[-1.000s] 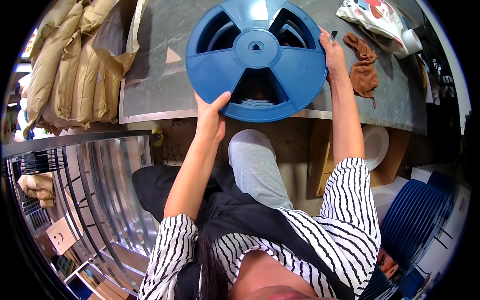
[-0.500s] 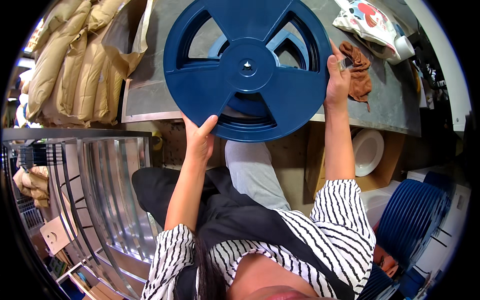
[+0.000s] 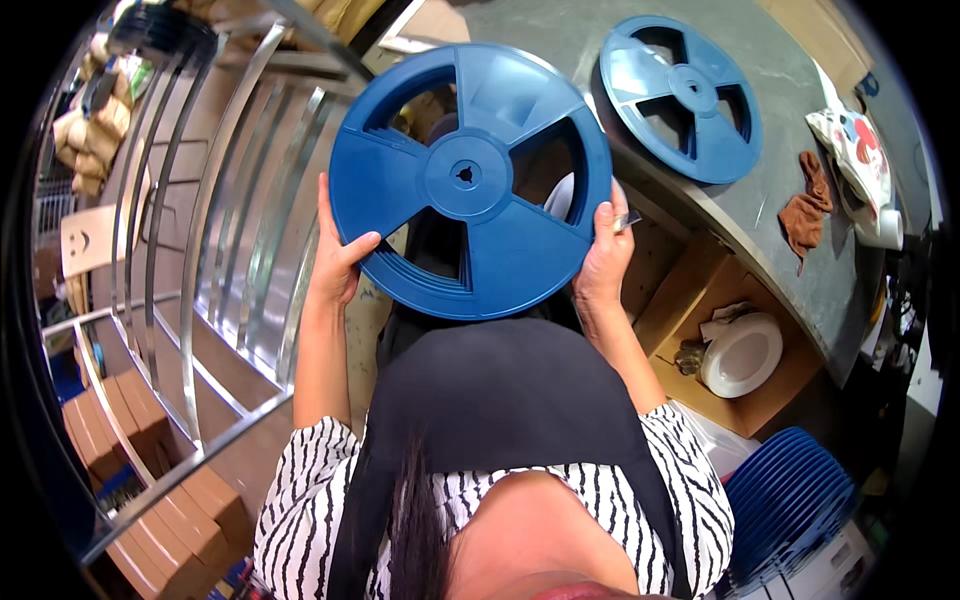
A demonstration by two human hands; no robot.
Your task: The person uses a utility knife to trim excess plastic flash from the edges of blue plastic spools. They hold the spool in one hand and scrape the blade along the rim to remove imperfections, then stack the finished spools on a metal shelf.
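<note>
In the head view, the only one, the person's left grip point(image 3: 335, 260) is curling partly closed around the left rim of a large blue reel point(image 3: 446, 185), its thumb lying over the face and its fingers running along the outer edge. The right grip point(image 3: 603, 260) is pressing against the opposite rim, also partly closed, with its thumb showing at the edge (the disc is hiding how far the fingers are reaching behind). The reel is sitting squarely between the two, its hub falling midway and a little farther from the body than both thumbs, and it is hanging in front of the black garment point(image 3: 505, 400), clear of the worktop point(image 3: 775, 110). Beyond the right grip, a second blue reel point(image 3: 682, 78) is lying on that worktop, while a brown cloth point(image 3: 805, 215) is resting crumpled near a white printed bag point(image 3: 858, 150). Lower down, a cardboard box point(image 3: 685, 285) is holding a white round dish point(image 3: 745, 355), and a blue ribbed stack point(image 3: 790, 505) is standing nearby.
</note>
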